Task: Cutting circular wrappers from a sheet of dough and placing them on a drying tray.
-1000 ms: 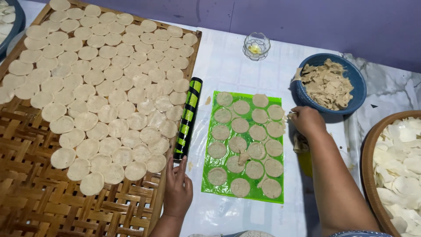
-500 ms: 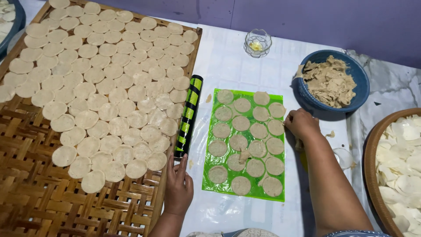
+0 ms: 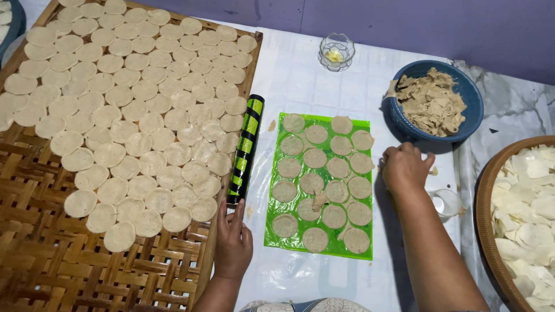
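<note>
Right hand (image 3: 406, 167) now nearer green mat (image 3: 272, 231), closed, empty; left hand (image 3: 233, 238) flat, touching roller (image 3: 245, 149).

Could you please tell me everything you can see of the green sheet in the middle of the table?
The green sheet is a thin, bright, translucent rectangle, plastic by its look, lying flat on the white-covered table. Rows of cut round dough discs cover it, with scraps between some. The right hand rests at its right edge; a green-and-black roller lies beside its left edge.

left hand (image 3: 233, 240) touching striped roller (image 3: 245, 149); right hand (image 3: 406, 167) beside green mat (image 3: 364, 124).
</note>
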